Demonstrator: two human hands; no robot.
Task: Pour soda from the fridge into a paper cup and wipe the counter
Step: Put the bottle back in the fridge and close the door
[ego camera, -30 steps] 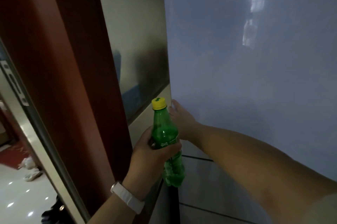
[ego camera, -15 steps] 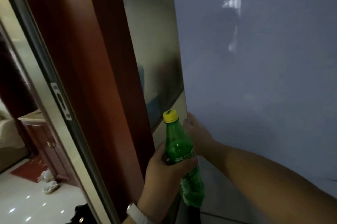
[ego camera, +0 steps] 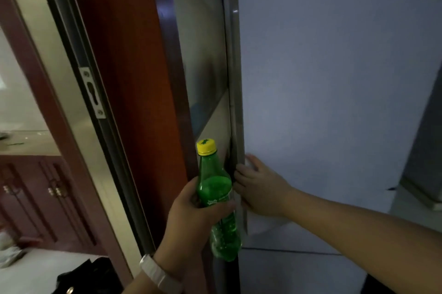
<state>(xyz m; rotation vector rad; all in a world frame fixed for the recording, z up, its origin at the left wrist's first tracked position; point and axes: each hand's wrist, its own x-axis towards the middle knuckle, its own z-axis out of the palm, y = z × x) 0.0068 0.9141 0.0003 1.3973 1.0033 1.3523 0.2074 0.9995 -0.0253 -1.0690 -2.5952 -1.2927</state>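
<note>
A green soda bottle [ego camera: 216, 195] with a yellow cap stands upright in my left hand [ego camera: 189, 217], which grips it around the middle; a white band is on that wrist. My right hand [ego camera: 259, 188] rests on the left edge of the pale grey fridge door [ego camera: 334, 90], fingers curled around the door's metal edge strip, just right of the bottle. The fridge door fills the right half of the view and looks nearly flush with the fridge body. No cup or counter shows.
A reddish-brown wooden door frame [ego camera: 124, 78] with a metal strike plate [ego camera: 92, 92] stands to the left of the fridge. Beyond it, a dark wood cabinet [ego camera: 43, 198] and a glossy white floor appear in the other room.
The view has swung left and pulled back, showing more of the door frame and the other room. My right hand has shifted onto the fridge door's edge. The bottle stays in my left hand.
</note>
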